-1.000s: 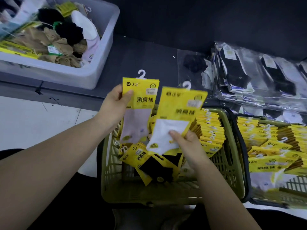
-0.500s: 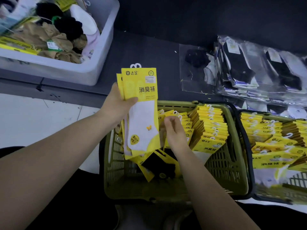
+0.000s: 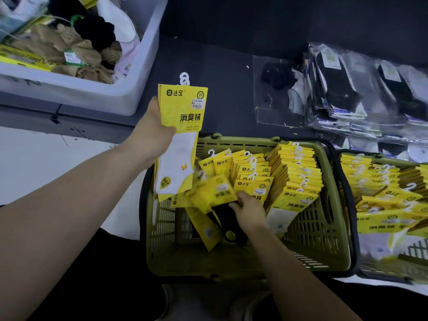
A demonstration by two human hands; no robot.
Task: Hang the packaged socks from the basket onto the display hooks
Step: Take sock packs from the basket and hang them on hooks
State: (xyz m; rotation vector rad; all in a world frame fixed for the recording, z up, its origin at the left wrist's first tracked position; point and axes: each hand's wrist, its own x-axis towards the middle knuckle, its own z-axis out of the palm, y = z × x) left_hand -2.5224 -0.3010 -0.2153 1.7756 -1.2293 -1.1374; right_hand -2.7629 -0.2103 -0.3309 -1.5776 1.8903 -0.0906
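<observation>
Right hand [image 3: 251, 210] had dropped from beside the held packs down into the green basket [image 3: 231, 269], and now pinched a black-sock pack [image 3: 221, 210], thumb and fingers curled on the sock end. That pack was blurred and tilted, its yellow header pointing up-left away from the hand, so it looked mid-lift, probably headed for the held stack. Left hand [image 3: 150, 135] gripped the stack of sock packs [image 3: 183, 117] upright above the basket's left rim, thumb across the front, fingers behind. The white hangers [image 3: 184, 78] lined up at the top, likely kept aligned so the whole bunch could go onto a hook together. More yellow packs [image 3: 298, 172] stood in rows just right of the right hand, with loose ones underneath it. A second basket [image 3: 361, 155] of the same packs touched the first on the right. Farther off sat a white bin [image 3: 92, 93] of loose socks and clear-wrapped dark socks [image 3: 335, 93]. No display hooks were in view.
</observation>
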